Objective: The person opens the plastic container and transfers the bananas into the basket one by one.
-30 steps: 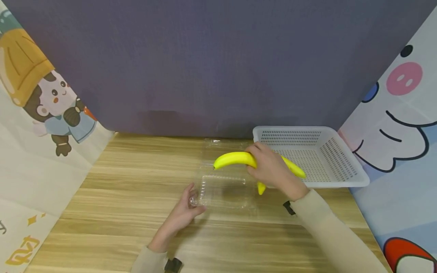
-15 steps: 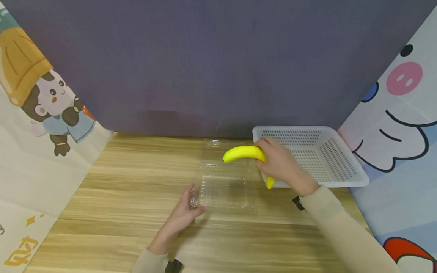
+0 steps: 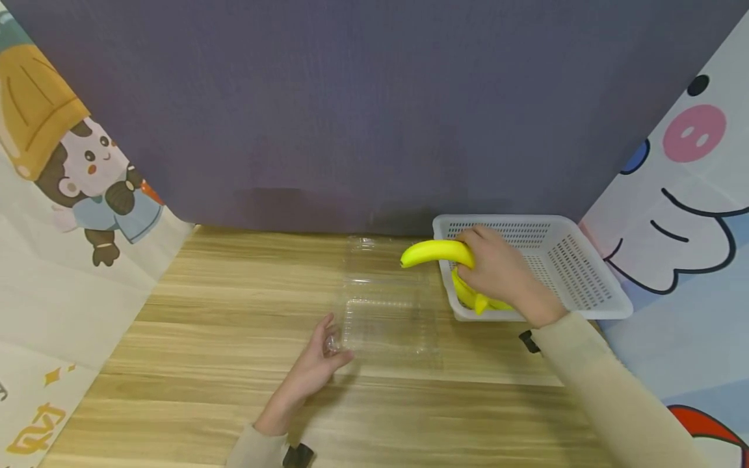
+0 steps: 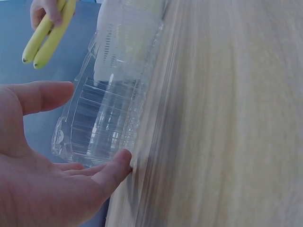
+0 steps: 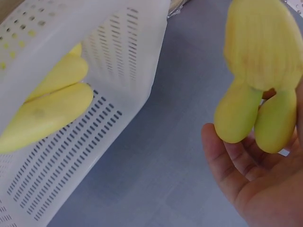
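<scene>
My right hand (image 3: 497,270) grips a bunch of yellow bananas (image 3: 435,252) over the left side of the white basket (image 3: 617,305). Two banana ends (image 5: 236,113) hang beside its curled fingers in the right wrist view. Other bananas (image 5: 52,116) lie inside the basket there. On the table, a clear plastic clamshell container (image 3: 383,325) sits with its lid folded back. My left hand (image 3: 313,364) is at the container's left side. In the left wrist view its fingers (image 4: 111,172) extend under the container's near end, while the thumb (image 4: 49,94) stays apart from the wall.
The basket stands on the wooden table (image 3: 234,305) at the back right, close beside the container. A dark grey panel (image 3: 351,117) rises behind the table's far edge. Printed cloth walls (image 3: 52,273) flank both sides.
My right hand has moved right and slightly back with the bananas, from above the container to over the basket. The left hand and the container have stayed in place.
</scene>
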### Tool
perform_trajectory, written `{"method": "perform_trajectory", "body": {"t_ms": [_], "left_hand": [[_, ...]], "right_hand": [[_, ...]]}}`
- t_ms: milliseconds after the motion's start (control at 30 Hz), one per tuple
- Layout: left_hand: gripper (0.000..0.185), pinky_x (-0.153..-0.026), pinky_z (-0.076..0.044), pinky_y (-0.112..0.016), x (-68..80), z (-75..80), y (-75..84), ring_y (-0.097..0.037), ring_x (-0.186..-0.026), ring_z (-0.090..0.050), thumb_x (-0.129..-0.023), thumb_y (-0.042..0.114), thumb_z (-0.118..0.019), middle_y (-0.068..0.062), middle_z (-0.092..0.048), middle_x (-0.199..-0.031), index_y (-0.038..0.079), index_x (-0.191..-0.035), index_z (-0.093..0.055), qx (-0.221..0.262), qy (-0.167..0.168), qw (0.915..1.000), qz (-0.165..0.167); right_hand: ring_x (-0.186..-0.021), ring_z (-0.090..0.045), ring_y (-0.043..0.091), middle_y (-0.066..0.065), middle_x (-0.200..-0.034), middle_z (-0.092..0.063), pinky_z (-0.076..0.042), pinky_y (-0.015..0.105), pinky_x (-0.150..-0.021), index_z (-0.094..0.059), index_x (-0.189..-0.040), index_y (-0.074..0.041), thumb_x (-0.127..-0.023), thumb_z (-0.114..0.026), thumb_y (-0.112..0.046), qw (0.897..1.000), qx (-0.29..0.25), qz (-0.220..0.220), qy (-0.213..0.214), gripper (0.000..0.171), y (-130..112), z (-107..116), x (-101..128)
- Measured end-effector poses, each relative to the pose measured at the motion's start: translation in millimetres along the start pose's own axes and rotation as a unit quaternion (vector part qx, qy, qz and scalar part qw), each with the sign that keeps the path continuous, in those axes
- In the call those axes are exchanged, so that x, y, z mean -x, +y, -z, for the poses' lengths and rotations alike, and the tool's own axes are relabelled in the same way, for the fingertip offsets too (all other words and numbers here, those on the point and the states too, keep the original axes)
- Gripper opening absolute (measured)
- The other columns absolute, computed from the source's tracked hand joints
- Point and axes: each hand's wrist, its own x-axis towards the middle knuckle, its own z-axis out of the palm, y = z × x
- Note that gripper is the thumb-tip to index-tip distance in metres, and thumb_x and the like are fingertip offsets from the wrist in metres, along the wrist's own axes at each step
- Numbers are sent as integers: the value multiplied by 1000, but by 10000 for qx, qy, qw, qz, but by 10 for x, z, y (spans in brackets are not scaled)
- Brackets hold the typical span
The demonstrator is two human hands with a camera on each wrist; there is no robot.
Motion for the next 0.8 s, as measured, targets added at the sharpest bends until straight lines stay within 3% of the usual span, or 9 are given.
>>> {"method": "perform_trajectory", "body": {"t_ms": [233,467,800], "left_hand": [[94,-112,-33,-68,2,2,10,-51,-135,-43,-93,22,-73,-27,-28,-160,9,-162,-11,60,0,10000,-28],[91,-116,-26,-67,0,9,19,-50,-144,-31,-97,28,-68,-27,-28,-161,8,-163,-9,-30,-27,10000,-48],[87,-118,-23,-64,10,12,24,-47,-146,-30,-98,29,-65,-26,-29,-161,8,-163,-10,-64,-18,9999,-75]], "right_hand": [[-98,-54,30,16,-116,-59,-52,50,-80,-61,-126,1,-85,-70,-14,9999,96,-88,11,45,84,67,15],[-96,-54,32,18,-118,-58,-53,51,-76,-59,-128,2,-86,-70,-14,9996,179,-190,-50,46,165,160,16],[-104,-54,36,22,-122,-57,-52,56,-85,-58,-129,4,-87,-71,-14,9991,192,-388,-53,48,291,221,14]]}}
